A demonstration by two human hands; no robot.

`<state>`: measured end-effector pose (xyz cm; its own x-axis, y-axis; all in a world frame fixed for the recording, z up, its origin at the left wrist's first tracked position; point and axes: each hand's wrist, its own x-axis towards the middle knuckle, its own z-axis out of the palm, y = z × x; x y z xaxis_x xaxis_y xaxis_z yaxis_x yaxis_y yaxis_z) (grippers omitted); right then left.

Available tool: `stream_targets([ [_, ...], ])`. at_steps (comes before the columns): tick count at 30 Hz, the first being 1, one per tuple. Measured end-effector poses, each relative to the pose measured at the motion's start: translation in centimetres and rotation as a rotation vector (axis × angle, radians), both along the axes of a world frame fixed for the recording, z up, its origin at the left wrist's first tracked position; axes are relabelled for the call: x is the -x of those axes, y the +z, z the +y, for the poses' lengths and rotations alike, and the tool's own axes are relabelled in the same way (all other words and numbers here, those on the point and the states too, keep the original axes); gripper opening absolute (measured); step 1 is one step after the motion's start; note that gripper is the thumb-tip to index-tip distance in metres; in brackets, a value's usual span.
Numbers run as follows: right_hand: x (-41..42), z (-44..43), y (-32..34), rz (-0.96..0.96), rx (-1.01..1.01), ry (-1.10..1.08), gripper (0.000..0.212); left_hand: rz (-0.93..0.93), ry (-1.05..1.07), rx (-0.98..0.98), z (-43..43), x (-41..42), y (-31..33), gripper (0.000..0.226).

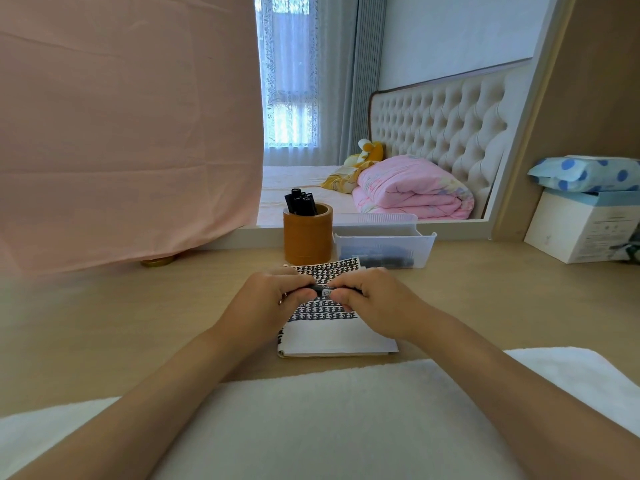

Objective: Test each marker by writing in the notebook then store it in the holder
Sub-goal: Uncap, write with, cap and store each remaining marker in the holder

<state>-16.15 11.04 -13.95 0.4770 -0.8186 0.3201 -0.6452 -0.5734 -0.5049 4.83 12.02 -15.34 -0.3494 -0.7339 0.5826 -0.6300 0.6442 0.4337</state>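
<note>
Two-handedly gripping one black marker (pixel 325 292) just above the notebook (pixel 332 337): pinching its left end with the left hand (pixel 277 299), its right end with the right hand (pixel 375 304). Risking, through working the cap crookedly or jerkily, smearing ink over fingers or page, or dropping the cap onto the counter (pixel 485 289). Counting: one holder (pixel 307 244) keeping roughly five markers (pixel 301 202), one notebook, one clear tray (pixel 384 242) keeping more, too blurred for counting.

Both forearms are bare as far as they show. The left hand (pixel 270 299) wears a thin shiny ring (pixel 283 300) on one finger.
</note>
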Motion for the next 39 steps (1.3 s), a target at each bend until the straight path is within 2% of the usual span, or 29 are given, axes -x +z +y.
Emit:
stream_targets([
  [6,0.5,-0.8,-0.2,0.019,-0.037,-0.053,0.019,-0.024,0.033,-0.047,-0.3,0.2,-0.4,0.019],
  [10,1.0,-1.8,-0.2,-0.045,-0.028,-0.138,0.018,0.083,0.076,-0.105,-1.0,0.2,0.2,0.018],
  [14,1.5,-3.6,1.2,-0.254,-0.111,-0.192,0.01,0.212,0.172,-0.124,-3.9,-0.1,1.9,0.022],
  [19,1.1,-7.6,4.4,-0.402,-0.078,-0.29,0.011,0.282,0.379,-0.183,-9.6,0.2,2.8,0.044],
  [23,0.2,-11.5,7.5,-0.467,-0.005,-0.352,0.016,0.41,0.409,-0.312,-13.1,0.7,1.9,0.079],
  [27,-0.9,-15.3,9.2,-0.463,0.035,-0.345,0.014,0.489,0.336,-0.397,-15.5,1.1,0.8,0.104],
  [31,-2.5,-17.3,9.6,-0.406,0.019,-0.284,0.012,0.51,0.315,-0.354,-16.8,1.2,-0.2,0.099],
  [35,-3.1,-18.9,8.0,-0.19,-0.067,-0.306,0.002,0.55,0.307,-0.328,-17.1,1.0,-0.4,0.095],
  [39,-3.3,-19.8,7.6,-0.068,-0.055,-0.372,0.014,0.563,0.259,-0.329,-17.0,0.9,-0.4,0.091],
])
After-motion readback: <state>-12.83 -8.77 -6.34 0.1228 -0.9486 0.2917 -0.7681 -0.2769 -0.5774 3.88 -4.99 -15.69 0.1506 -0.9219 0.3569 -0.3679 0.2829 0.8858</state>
